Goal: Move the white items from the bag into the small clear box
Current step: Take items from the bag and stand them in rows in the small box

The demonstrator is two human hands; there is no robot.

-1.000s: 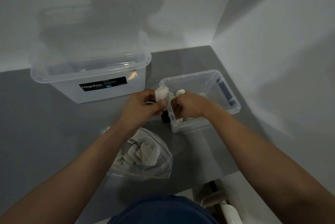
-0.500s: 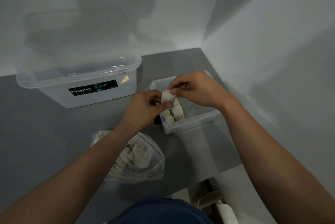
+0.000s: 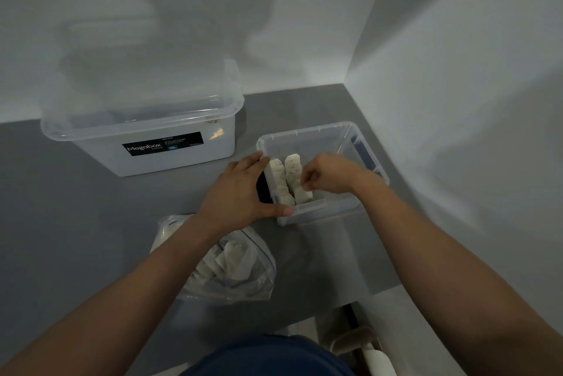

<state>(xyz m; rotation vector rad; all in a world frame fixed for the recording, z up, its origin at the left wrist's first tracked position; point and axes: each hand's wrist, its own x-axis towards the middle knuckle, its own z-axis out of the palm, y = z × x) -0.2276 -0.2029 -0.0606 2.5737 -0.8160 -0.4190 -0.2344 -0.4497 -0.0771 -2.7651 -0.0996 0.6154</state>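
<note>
The small clear box (image 3: 307, 132) stands on the grey table near the right wall. Two rows of white items (image 3: 278, 176) stand along its left side. My left hand (image 3: 240, 192) grips the box's near left corner, fingers along the left wall and thumb on the front rim. My right hand (image 3: 330, 176) is inside the box, fingertips pinched on a white item (image 3: 304, 194) at the near end of the right row. The clear zip bag (image 3: 243, 278) lies under my left forearm and holds several more white items.
A large clear Megabox container (image 3: 143, 132) stands at the back left against the wall. Walls close the back and right sides. The table's front edge (image 3: 380, 288) runs just below the bag, and a white object (image 3: 377, 360) sits below it.
My right hand took the white item from my left hand above the box and lowered it into the right row. My left hand dropped to the box's left corner.
</note>
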